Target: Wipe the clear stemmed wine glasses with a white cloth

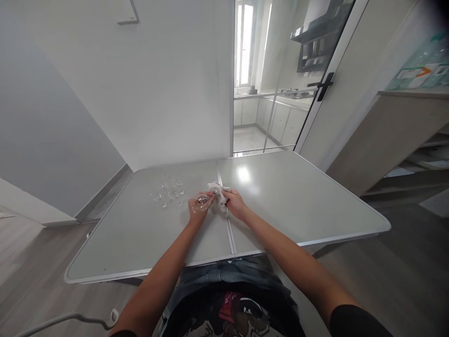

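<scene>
My left hand is closed around a clear glass, which looks like a stemmed one, its wide bowl toward me. A crumpled white cloth, perhaps a tissue, is gripped by my right hand. The cloth touches the far end of the glass, over the seam of the table. Several small clear glass-like pieces stand in a cluster on the table left of my hands; their exact shape is hard to make out.
A white wall rises behind the table. Beyond it on the right is a glass door with a black handle. Bottles stand on a shelf unit at the far right. A grey cable runs at lower left.
</scene>
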The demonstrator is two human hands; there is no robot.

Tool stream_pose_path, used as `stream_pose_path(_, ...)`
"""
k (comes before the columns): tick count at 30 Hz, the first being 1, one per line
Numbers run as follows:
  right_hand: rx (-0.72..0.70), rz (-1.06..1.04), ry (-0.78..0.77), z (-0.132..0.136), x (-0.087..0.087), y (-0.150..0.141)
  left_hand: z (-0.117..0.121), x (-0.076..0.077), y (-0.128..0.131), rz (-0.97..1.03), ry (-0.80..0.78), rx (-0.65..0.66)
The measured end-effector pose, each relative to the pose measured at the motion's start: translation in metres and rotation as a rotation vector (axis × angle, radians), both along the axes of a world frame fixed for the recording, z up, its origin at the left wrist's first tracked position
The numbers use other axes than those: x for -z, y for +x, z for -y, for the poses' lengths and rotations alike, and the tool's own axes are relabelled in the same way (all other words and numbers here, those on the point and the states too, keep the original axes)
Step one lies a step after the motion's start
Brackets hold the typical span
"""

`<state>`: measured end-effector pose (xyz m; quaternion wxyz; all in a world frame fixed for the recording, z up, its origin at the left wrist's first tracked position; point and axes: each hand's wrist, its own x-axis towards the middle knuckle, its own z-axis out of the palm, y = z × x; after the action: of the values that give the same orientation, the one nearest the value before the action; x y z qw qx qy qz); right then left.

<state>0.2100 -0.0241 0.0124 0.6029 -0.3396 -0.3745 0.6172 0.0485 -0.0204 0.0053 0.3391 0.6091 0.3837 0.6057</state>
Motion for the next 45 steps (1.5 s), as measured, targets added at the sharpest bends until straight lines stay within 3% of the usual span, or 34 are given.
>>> stream_pose_path(3,-0.005,-0.060,-0.064,0.000,-0.001,0.003,0.000,0.000,-0.001,0.009,0.003,-0.050)
stream_pose_path(9,0.005,-0.119,-0.019,-0.002,-0.001,0.003,0.001,0.000,0.002,-0.032,0.005,0.050)
stream_pose_path(14,-0.016,-0.056,-0.066,-0.003,0.002,0.005,-0.001,-0.004,-0.002,0.024,-0.066,-0.100)
stream_pose_path(17,0.037,-0.130,-0.016,-0.003,-0.001,0.005,0.000,-0.003,-0.001,0.020,-0.079,-0.027)
stream_pose_path(20,-0.007,-0.170,-0.026,-0.004,-0.002,0.004,0.002,-0.001,0.001,-0.020,-0.053,0.057)
stream_pose_path(25,-0.091,-0.014,-0.051,-0.004,0.001,0.009,0.002,-0.007,0.001,0.053,-0.062,-0.042)
stream_pose_path(27,-0.034,0.116,0.070,-0.002,0.001,0.009,0.003,-0.010,0.001,0.079,-0.094,-0.038)
stream_pose_path(29,0.025,0.299,0.292,0.001,-0.002,0.008,0.004,-0.012,0.001,0.067,-0.121,0.001)
stream_pose_path(33,-0.042,0.671,0.738,0.010,-0.009,0.007,0.000,-0.010,0.002,0.168,-0.160,0.045)
stream_pose_path(37,-0.048,0.843,0.880,0.015,-0.013,0.008,-0.006,-0.006,0.001,0.346,-0.278,0.168)
stream_pose_path(40,-0.023,0.722,0.776,0.013,-0.012,0.005,-0.003,-0.007,0.001,0.289,-0.250,0.179)
stream_pose_path(45,-0.178,0.207,0.190,0.005,-0.006,-0.001,0.006,-0.013,-0.001,0.134,-0.183,0.213)
